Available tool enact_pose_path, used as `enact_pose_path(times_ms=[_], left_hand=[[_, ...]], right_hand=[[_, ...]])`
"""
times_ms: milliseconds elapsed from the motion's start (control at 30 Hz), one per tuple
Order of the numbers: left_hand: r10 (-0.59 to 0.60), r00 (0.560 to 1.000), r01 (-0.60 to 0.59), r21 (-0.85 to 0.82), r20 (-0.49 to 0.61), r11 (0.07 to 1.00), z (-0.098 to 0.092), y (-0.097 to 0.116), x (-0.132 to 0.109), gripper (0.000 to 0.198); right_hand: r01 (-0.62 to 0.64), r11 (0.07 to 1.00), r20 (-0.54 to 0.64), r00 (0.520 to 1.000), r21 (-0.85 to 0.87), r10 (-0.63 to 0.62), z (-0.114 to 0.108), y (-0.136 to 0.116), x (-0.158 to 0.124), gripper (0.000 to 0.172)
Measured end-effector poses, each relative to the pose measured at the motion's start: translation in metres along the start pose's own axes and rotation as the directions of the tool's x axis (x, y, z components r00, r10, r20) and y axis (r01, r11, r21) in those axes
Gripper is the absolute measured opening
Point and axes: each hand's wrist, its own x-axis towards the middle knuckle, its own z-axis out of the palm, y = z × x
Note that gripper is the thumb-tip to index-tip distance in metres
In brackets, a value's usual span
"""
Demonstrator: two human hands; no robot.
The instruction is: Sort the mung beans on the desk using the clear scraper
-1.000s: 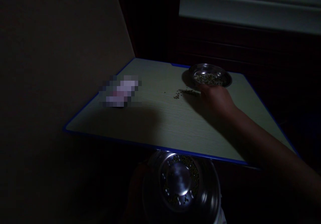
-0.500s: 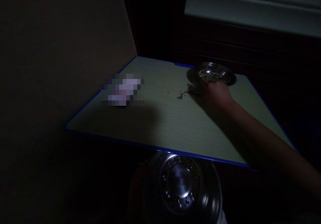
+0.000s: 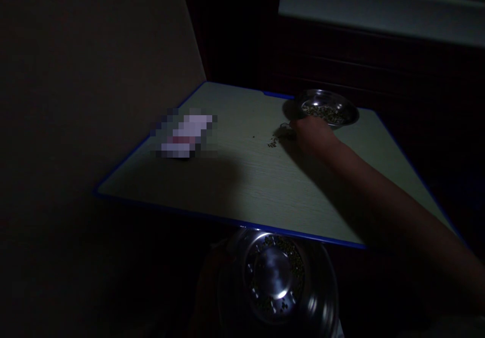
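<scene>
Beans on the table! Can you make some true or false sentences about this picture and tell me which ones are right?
The right hand is beside the metal plate. True.
The metal plate is empty. False: it holds beans.
Loose beans lie on the table. True.
The big metal bowl sits on the table. False: it is below the table's front edge.
</scene>
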Motion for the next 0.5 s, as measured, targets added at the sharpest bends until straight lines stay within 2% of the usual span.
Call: enact_pose_path(times_ms=[167, 500], left_hand=[[-0.030, 1.000, 0.030, -0.108, 0.003, 0.994, 0.007, -0.007, 0.004, 0.029], [-0.059, 0.998, 0.058, -0.284, 0.004, 0.957, 0.002, -0.011, 0.004, 0.032]], right_hand=[[0.111, 0.994, -0.022, 0.994, 0.018, -0.110, -0.010, -0.009, -0.004, 0.031], [0.290, 0.951, -0.002, 0.957, 0.112, -0.291, -0.026, -0.030, -0.036, 0.031]])
